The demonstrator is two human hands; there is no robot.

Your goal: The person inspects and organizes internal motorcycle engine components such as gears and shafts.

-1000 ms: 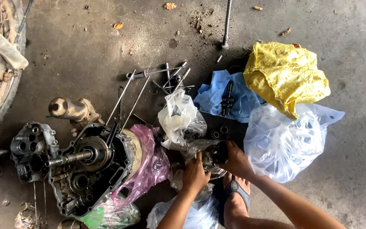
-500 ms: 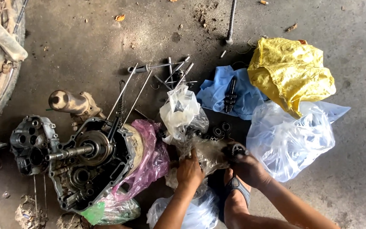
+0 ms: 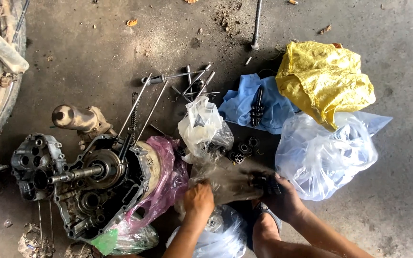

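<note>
Left hand clenches a crinkled clear plastic bag, right hand grips a dark gear cluster — greasy metal could slip onto the concrete floor.

Engine case left of hands, plastic bags right, long bolts behind.

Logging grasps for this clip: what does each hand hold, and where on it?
Left hand grips the clear plastic bag at its left edge. Right hand closes on a dark toothed part at the bag's right end; exact hold is blurred.
</note>
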